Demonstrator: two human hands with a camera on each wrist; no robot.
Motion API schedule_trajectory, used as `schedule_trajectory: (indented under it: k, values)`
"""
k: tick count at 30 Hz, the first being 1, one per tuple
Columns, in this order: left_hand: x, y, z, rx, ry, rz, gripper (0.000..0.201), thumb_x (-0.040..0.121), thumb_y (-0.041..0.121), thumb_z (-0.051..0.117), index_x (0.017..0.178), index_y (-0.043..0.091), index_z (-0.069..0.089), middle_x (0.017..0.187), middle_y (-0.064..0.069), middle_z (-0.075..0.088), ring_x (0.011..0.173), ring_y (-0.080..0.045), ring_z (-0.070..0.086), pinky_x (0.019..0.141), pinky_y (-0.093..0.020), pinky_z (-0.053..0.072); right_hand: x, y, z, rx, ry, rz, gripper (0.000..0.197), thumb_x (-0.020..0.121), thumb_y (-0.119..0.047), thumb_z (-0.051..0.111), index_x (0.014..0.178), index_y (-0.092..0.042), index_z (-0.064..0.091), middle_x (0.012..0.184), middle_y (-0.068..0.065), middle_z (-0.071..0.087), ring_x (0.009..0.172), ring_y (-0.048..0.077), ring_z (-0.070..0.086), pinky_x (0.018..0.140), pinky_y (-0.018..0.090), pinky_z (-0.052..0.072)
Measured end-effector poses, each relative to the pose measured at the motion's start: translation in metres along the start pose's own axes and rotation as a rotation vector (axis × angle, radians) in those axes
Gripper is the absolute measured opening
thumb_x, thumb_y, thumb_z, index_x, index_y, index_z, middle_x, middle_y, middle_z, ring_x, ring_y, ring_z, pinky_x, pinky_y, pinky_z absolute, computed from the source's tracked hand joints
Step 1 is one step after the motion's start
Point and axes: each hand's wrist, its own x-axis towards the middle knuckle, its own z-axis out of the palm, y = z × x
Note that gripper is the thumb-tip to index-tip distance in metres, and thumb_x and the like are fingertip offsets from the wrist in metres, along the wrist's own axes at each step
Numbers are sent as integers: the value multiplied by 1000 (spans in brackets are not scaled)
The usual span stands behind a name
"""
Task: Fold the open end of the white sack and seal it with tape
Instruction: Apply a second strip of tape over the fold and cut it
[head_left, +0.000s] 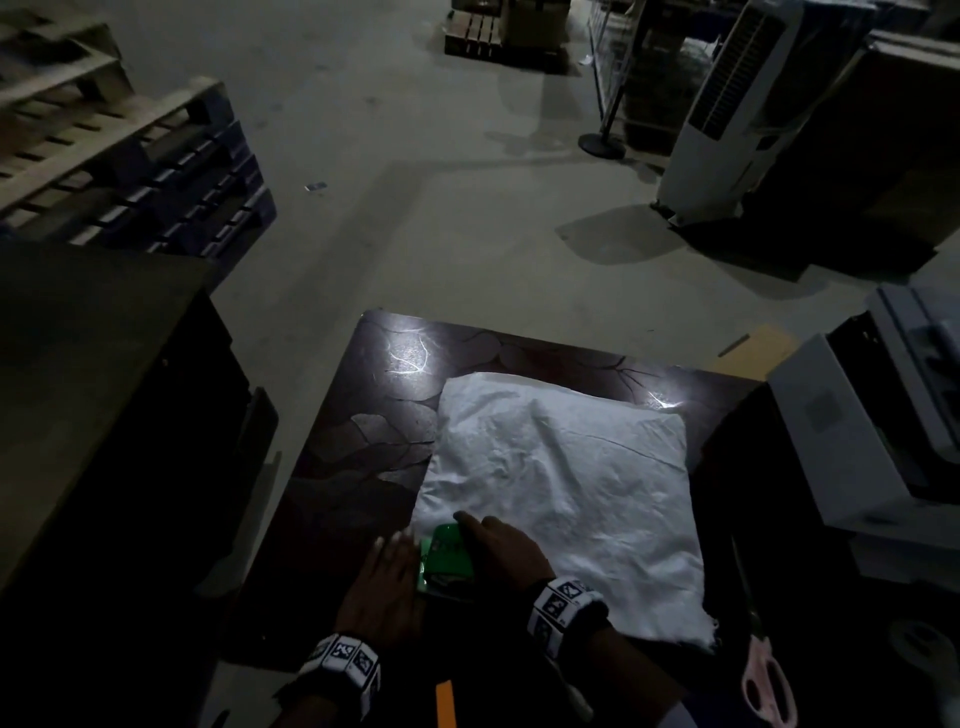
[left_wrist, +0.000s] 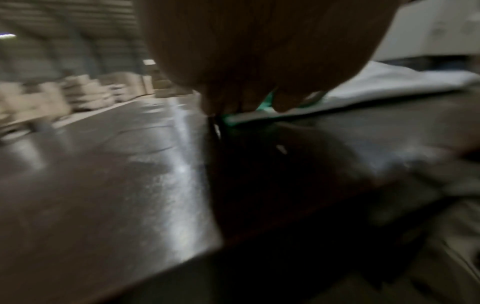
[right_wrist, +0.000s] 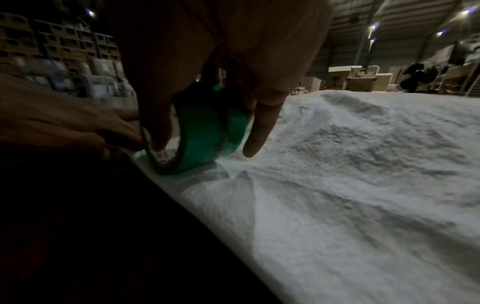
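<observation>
The white sack (head_left: 561, 478) lies flat on a dark table (head_left: 363, 415). A green tape roll (head_left: 449, 551) stands on edge at the sack's near left corner. My right hand (head_left: 498, 551) grips the roll from above. In the right wrist view the thumb and fingers of that hand (right_wrist: 205, 131) straddle the roll (right_wrist: 207, 148) on the sack (right_wrist: 337, 185). My left hand (head_left: 387, 577) lies flat just left of the roll, fingers straight, pressing down at the sack's edge. The left wrist view is blurred; its fingertips (left_wrist: 246, 100) touch a green strip of tape (left_wrist: 265, 102) beside the sack (left_wrist: 389, 80).
Pink-handled scissors (head_left: 769, 680) lie at the table's near right. White boxes (head_left: 857, 426) crowd the right edge and a dark cabinet (head_left: 104, 389) stands to the left. Stacked pallets (head_left: 130, 156) sit on the floor beyond. An orange strip (head_left: 445, 701) shows at the bottom.
</observation>
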Motion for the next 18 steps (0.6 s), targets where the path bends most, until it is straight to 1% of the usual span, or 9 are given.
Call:
schedule_trajectory:
  k: [2,3,5,6,11,13,15,16,18]
  values:
    - [2,1,2,80,-52,-11,74,91,45,8,132,-4,45,132,-22,54,124,-39,49,110,-51,15,-5,4,-3,-3,-27,-31,69,91,-37,54,149,-29,16,117,15,52,102,34,56,72,37,40]
    - [2,1,3,127,-65,-1,72,90,46,18,130,-5,49,134,-22,52,127,-40,46,110,-54,17,-7,5,-6,-27,-31,-45,70,92,-36,53,150,-29,14,117,15,52,101,34,56,70,37,38]
    - [1,1,1,161,-116,10,75,77,47,41,130,-5,49,137,-21,49,132,-38,40,109,-61,19,-8,9,-14,-90,-13,-80,74,89,-39,55,149,-29,13,116,16,53,98,36,58,65,36,37]
    - [1,1,1,151,-130,10,81,70,47,47,132,-5,47,139,-20,48,133,-38,38,108,-64,19,-10,13,-18,-136,-2,-96,75,87,-41,57,147,-28,14,115,16,54,97,36,58,64,37,37]
    - [3,2,3,142,-151,-4,91,62,52,53,133,-4,45,141,-20,45,134,-36,37,109,-65,17,-28,35,-23,-280,68,-140,68,85,-59,51,138,-27,25,106,16,60,94,37,59,68,40,37]
    - [1,4,5,148,-160,-13,96,57,54,54,133,-4,45,141,-20,45,134,-35,38,111,-63,15,-26,39,-21,-221,42,-85,73,83,-61,52,141,-29,21,110,15,59,100,36,57,75,42,44]
    - [2,5,6,143,-151,-20,98,55,55,51,133,-5,45,139,-20,48,132,-35,40,113,-59,11,-28,45,-15,-43,34,-17,83,78,-63,55,145,-26,21,123,12,56,111,33,53,85,43,46]
    - [2,6,7,120,-136,-31,97,57,54,50,133,-5,43,137,-21,49,132,-34,39,114,-57,10,-31,49,-11,88,39,14,85,78,-61,57,146,-24,23,130,11,54,118,31,51,93,40,45]
    - [3,13,8,78,-91,-45,93,61,54,48,134,-5,41,138,-22,48,133,-34,35,115,-54,10,-38,55,-5,346,62,72,75,83,-46,62,146,-22,30,139,8,50,126,27,48,104,34,40]
